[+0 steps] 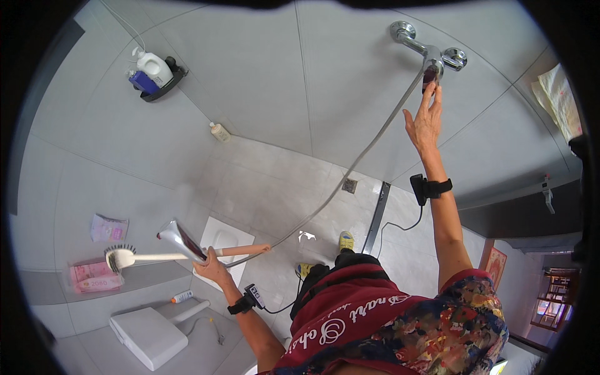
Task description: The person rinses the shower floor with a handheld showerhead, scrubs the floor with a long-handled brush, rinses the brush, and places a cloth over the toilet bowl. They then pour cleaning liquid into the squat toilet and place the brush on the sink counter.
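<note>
My left hand [214,270] is closed around a chrome handheld shower head [180,240] and a long-handled brush [161,257] with a pale head, dark bristles and an orange grip. My right hand [426,124] reaches up to a chrome wall mixer tap [432,58]; its fingertips touch the lower end of the tap, with the fingers stretched and the thumb apart. A grey flexible shower hose [361,157] runs from the tap down to my left hand. Beneath the left hand a white squat toilet [225,234] is set in the floor, partly hidden by the brush and hand.
A corner shelf [164,91] holds a white pump bottle [154,69] and a blue one. A cream bottle [220,132] stands by the wall. Pink packages [97,276] lie on the ledge, near a white cistern [149,337]. A floor drain [349,185] and a dark threshold strip [377,218] cross my right side.
</note>
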`<state>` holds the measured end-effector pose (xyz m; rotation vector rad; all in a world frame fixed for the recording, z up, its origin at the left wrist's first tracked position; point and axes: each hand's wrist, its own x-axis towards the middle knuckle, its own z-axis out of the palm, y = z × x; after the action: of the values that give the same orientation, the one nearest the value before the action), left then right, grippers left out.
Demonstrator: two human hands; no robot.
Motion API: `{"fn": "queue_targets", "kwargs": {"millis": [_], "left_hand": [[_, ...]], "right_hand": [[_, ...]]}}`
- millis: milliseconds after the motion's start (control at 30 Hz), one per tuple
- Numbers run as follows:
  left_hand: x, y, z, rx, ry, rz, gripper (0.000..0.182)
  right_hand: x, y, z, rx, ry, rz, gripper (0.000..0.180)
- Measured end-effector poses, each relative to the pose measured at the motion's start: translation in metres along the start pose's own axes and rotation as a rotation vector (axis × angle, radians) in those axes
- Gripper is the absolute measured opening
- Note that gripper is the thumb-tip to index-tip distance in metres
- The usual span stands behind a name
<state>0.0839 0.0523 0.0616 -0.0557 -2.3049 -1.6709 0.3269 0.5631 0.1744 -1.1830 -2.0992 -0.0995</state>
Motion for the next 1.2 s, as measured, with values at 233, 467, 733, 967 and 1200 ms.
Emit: {"fn": "queue_targets", "kwargs": {"millis": [233,467,733,967,1200], "left_hand": [[-0.029,0.04,0.068,-0.191,-0.155,-0.023,0.023],[-0.072,0.075,0.118,-0.14,-0.324,0.045,0.02],[-0.086,0.09,0.132,-0.265,-0.586,0.02,0.027],[-0.084,0.044,0.146,-0.086,-0.534,0.09,0.036],[-0.058,0.027,0.148,0.142,-0.508,0.19,0.038]], "right_hand": [[-0.084,-0.069,-0.016,0.277,-0.44,-0.249,0.049],[-0.21,-0.178,0.01,0.846,-1.18,-0.498,0.059],[-0.203,-0.187,0.011,0.84,-1.131,-0.052,0.028],[-0.174,-0.1,0.037,0.574,-1.008,0.023,0.025],[-0.157,-0.005,-0.022,0.583,-0.874,0.106,0.027]]}}
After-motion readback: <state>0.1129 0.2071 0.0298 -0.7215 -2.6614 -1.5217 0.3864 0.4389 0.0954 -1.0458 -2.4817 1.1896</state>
